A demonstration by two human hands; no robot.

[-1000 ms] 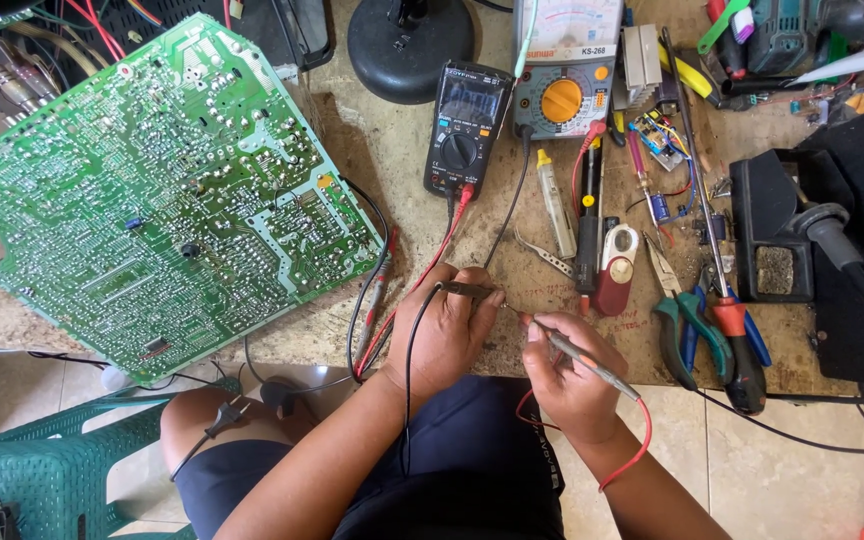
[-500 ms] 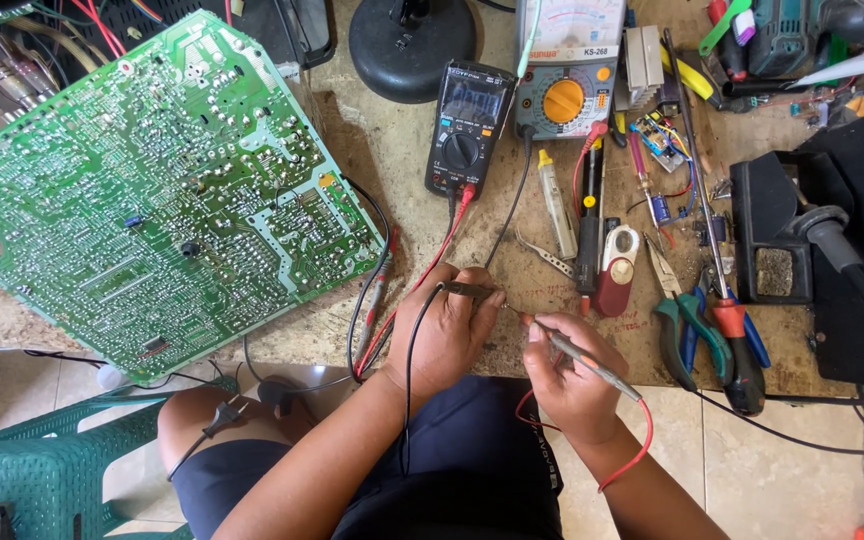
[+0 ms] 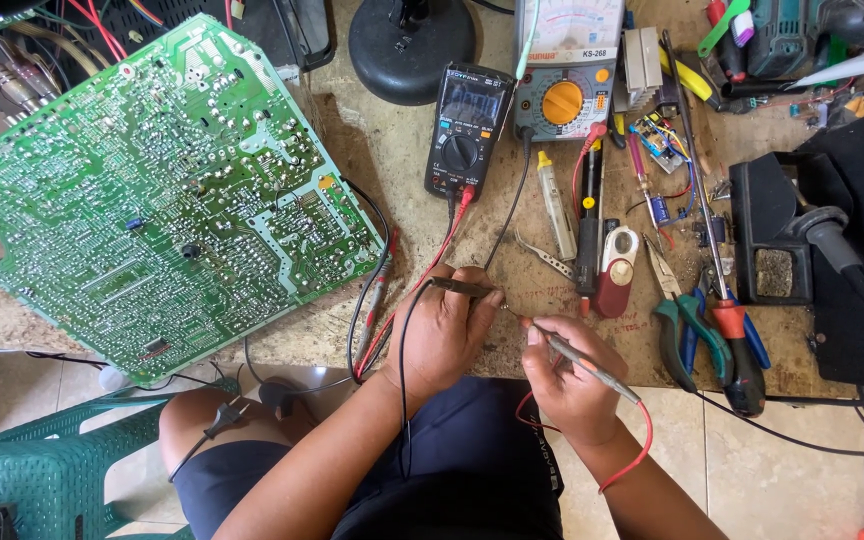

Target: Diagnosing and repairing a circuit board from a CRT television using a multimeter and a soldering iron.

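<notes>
Two hands meet at the near edge of the workbench (image 3: 372, 170) in the head view, each pinching a meter probe so the tips converge on something tiny between them; what that part is, I cannot tell. The left hand (image 3: 444, 335) closes thumb and forefinger on the black probe (image 3: 457, 288), held flat and pointing right, its black lead dropping toward the lap. The right hand (image 3: 564, 380) grips the red probe (image 3: 577, 355) pencil-fashion, fingers curled tight around the shaft, its tip aimed up-left at the other; its red lead loops round the wrist, out of the way.

Behind the hands, mid-bench, a black digital multimeter (image 3: 467, 130) lies face-up where its screen can be read, both leads running back to it. An analog multimeter (image 3: 564, 75) with an orange dial sits just beside it toward the far edge. A large green circuit board (image 3: 152, 190), solder side up, fills the left part of the bench, tilted and well apart from the probes. Blue-handled pliers (image 3: 687, 335) and a red-handled screwdriver (image 3: 737, 345) lie near the right hand, within easy reach.
</notes>
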